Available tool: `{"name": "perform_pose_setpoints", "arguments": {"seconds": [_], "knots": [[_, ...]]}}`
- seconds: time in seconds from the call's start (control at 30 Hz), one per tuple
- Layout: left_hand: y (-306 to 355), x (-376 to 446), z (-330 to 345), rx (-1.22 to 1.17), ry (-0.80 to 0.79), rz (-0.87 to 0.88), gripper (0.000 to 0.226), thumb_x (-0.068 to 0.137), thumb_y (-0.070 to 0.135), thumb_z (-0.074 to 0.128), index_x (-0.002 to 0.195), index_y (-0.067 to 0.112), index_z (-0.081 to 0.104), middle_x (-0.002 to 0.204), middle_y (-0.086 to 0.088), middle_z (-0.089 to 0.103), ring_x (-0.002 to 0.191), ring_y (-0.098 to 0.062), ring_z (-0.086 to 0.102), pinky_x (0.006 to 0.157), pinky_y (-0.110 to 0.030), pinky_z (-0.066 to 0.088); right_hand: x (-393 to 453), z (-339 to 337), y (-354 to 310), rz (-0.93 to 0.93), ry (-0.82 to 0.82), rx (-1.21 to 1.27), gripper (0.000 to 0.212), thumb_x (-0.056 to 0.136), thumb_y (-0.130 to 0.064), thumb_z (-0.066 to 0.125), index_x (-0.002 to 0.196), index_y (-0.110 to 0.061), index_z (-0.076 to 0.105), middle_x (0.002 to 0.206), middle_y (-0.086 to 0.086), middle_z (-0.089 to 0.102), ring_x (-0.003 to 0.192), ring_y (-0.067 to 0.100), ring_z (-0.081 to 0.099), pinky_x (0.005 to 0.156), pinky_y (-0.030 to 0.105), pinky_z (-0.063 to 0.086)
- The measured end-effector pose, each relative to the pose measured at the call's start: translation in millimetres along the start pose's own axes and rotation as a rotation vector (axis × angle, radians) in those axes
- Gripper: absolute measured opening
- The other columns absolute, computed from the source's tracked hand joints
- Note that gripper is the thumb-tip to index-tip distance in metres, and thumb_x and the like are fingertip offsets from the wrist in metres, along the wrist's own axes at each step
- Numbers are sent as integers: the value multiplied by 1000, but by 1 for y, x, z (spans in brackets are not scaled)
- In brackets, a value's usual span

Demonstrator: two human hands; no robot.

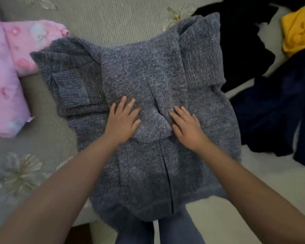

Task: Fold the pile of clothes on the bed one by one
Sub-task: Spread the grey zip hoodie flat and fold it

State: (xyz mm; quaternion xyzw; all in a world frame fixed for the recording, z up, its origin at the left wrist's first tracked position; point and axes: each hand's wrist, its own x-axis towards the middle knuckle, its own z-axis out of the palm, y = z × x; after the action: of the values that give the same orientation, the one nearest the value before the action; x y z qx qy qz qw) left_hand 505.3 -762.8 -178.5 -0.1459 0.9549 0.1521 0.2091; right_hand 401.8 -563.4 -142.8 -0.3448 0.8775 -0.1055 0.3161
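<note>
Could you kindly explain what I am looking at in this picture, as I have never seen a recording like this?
This is one view from a camera worn on a person's head, looking down at their own bare arms. Both the left hand and the right hand lie flat, fingers straight, pressing a blue-grey knitted sweater on the pale flowered bedspread; no grip closes on anything. Folded pink patterned clothes lie to the left, dark garments and a yellow garment to the right.
</note>
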Motion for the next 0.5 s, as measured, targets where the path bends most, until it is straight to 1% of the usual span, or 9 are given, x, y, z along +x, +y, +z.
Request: {"name": "perform_pose_setpoints", "arguments": {"seconds": [0.07, 0.13, 0.2, 0.23, 0.3, 0.37, 0.4, 0.47, 0.5], "knots": [[3, -13, 0, -137, 128, 3, 50, 97, 35, 36, 141, 13, 32, 154, -7, 18, 143, -25, 2, 114, -44, 1, -21, -8, 14, 17, 170, -16, 44, 93, -17, 49, 135, -7, 43, 148, 11, 32, 140, 29, 20, 112, 50, 15], [18, -37, 1, -243, 253, 46, 48, 95, 31, 42, 137, 7, 40, 147, -12, 33, 141, -30, 17, 112, -47, 8, -54, -12, 36, 124, 316, -80, 42, 84, -8, 59, 125, 2, 52, 138, 20, 44, 132, 38, 34, 107, 55, 26], [40, -62, 9, -213, 308, 144, 46, 93, 31, 43, 132, 8, 47, 141, -12, 42, 136, -33, 26, 110, -50, 8, -91, -9, 59, 262, 370, -189, 41, 78, -4, 64, 116, 6, 56, 132, 25, 48, 125, 41, 42, 103, 60, 25], [51, -73, 14, -166, 276, 192, 44, 93, 31, 44, 133, 12, 47, 142, -9, 42, 137, -30, 24, 110, -48, 3, -108, -5, 70, 333, 354, -228, 40, 77, -6, 66, 114, 7, 56, 134, 25, 46, 126, 41, 41, 104, 62, 20], [74, -95, 30, -89, 185, 261, 44, 93, 28, 49, 135, 16, 43, 144, -5, 40, 138, -25, 23, 110, -43, -2, -142, 11, 90, 483, 202, -232, 50, 82, -19, 65, 124, 3, 49, 143, 21, 36, 133, 36, 32, 108, 58, 12], [93, -116, 46, -86, 92, 245, 48, 93, 28, 49, 138, 17, 38, 147, -4, 35, 140, -26, 22, 112, -43, 3, -173, 30, 105, 575, 23, -192, 71, 83, -32, 63, 139, -5, 31, 146, 17, 31, 133, 32, 31, 110, 53, 14], [100, -127, 55, -92, 16, 205, 50, 96, 31, 42, 142, 19, 30, 151, -1, 25, 142, -23, 14, 113, -40, 1, -184, 41, 110, 588, -20, -141, 79, 81, -34, 64, 143, -7, 23, 144, 17, 35, 130, 32, 35, 109, 52, 19], [113, -146, 77, -86, -119, 135, 51, 98, 35, 33, 146, 23, 18, 155, 3, 8, 144, -16, 0, 115, -36, -3, -197, 57, 115, 599, 5, 1, 86, 79, -27, 68, 145, -7, 17, 134, 19, 45, 123, 33, 43, 106, 51, 26], [120, -154, 85, -69, -166, 109, 51, 98, 36, 31, 146, 23, 17, 156, 3, 4, 144, -14, -2, 116, -36, -3, -199, 62, 116, 610, 44, 41, 85, 79, -22, 67, 145, -8, 16, 131, 19, 48, 121, 33, 45, 106, 52, 25]]}}
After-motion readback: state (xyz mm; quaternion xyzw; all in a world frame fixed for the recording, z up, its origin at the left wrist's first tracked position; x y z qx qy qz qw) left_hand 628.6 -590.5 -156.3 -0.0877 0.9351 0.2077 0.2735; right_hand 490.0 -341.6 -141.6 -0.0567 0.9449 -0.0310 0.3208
